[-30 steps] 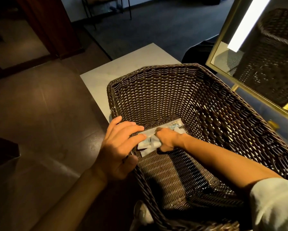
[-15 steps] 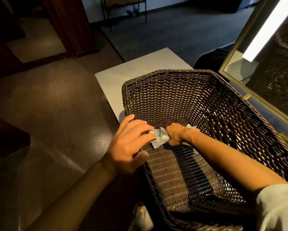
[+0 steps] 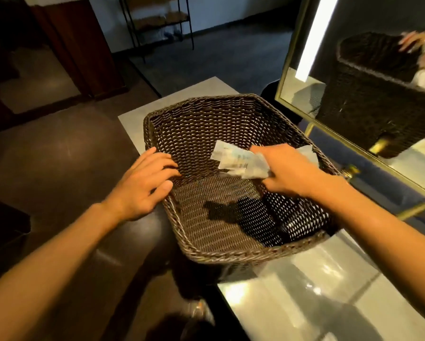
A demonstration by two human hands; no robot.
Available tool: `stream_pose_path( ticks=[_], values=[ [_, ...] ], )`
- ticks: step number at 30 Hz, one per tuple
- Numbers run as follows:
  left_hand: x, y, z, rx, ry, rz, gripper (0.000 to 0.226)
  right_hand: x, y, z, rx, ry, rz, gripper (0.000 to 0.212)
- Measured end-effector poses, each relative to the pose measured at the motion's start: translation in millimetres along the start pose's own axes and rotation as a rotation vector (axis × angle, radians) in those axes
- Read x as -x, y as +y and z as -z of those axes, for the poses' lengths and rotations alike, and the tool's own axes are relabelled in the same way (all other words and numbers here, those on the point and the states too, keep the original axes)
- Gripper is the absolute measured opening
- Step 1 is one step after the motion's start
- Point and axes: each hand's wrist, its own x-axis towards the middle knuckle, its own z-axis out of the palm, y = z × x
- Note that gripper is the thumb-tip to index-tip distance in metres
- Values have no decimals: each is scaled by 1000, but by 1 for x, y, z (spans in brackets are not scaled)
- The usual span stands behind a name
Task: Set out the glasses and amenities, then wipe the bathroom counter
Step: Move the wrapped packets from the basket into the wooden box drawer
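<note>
A bundle of small amenity sachets is being gripped in the right hand, whose fingers are being kept closed around the packets; the bundle is being held above the floor of the wicker basket, clear of the weave and toward its far right wall; a further pale edge of wrapping is being shown behind the knuckles, though how many packets are being held cannot be told. The basket's near left rim is being steadied by the left hand; its fingers are being spread loosely over the rim, curled but gripping nothing closed. No other item is being shown inside the basket, apart from the shadows being cast on the weave; the basket is being supported partly on the glossy counter, with its left side overhanging the dark floor. A brass-framed mirror is being seen just beside the basket on the right. No glasses and no cloth are being shown. The step in hand is judged to be the setting out of amenities, with the packets being lifted out; the next move is judged to call for the bundle being carried clear of the basket wall and laid on a bare part of the counter, the basket being held firm meanwhile lest it tip from the edge.
</note>
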Motion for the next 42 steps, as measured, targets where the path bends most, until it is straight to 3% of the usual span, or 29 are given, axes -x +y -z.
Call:
stream_pose_path(
  ticks=[5,8,11,13,15,18,24,31,35,40,42],
  values=[
    [1,10,17,-155,-175,67,73,84,-2,-12,68,105,14,39],
    [3,35,23,-113,-175,207,85,99,4,-26,-35,196,-32,34],
    [6,94,32,13,-39,284,85,103,13,-35,-171,296,-75,32],
    [14,146,30,65,18,262,70,102,14,-38,-205,303,-99,31],
    [27,195,18,23,-26,233,62,101,12,-40,-202,297,-104,30],
    [46,231,-7,-163,-144,227,72,98,7,-39,-218,292,-96,27],
    [53,227,-22,-290,-70,182,77,96,-9,-29,-185,297,-189,28],
    [53,228,-26,-272,-43,194,87,105,-23,-24,-154,521,-293,42],
    [39,234,-28,-211,-73,227,87,106,-28,-16,34,543,-294,38],
    [28,244,-28,-183,-131,234,71,144,-50,-9,-91,739,-381,36],
    [24,248,-26,-191,-136,242,83,175,-61,-7,-106,724,-408,39]
  ],
)
